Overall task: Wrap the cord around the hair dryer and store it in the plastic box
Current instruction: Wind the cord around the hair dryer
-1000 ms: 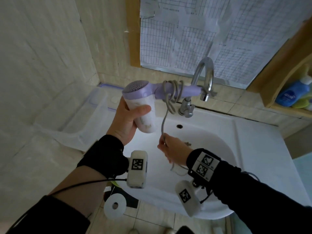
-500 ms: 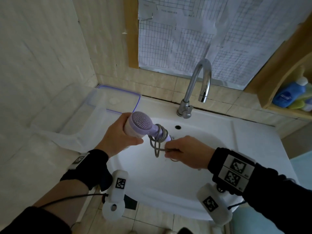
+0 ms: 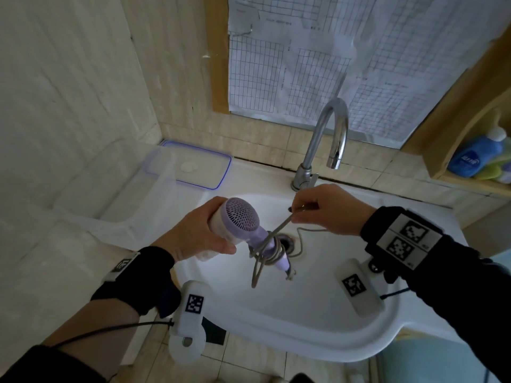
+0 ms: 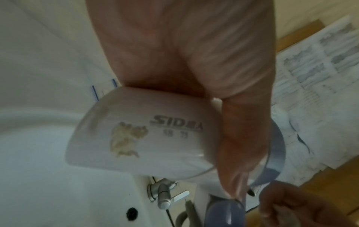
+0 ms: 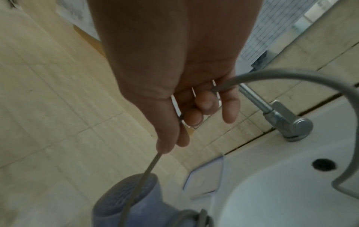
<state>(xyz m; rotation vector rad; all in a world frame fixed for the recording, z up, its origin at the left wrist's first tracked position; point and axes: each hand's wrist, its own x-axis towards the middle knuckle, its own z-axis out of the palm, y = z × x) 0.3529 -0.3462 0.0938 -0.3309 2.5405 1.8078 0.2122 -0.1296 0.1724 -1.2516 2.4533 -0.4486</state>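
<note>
Over the sink (image 3: 276,322), our left hand (image 3: 193,239) grips the dryer (image 3: 243,225) steady so our right hand (image 3: 329,211) can pinch the cord (image 3: 279,228) taut for winding.

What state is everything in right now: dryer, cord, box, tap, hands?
hair dryer: held over the sink, left hand gripping it
cord: partly wrapped round the handle, right hand pinching the rest
plastic box: open
lid: off, lying beside
tap: no water running

"sid…" logo, inverted, on hair dryer (image 4: 139,138) body.
</note>
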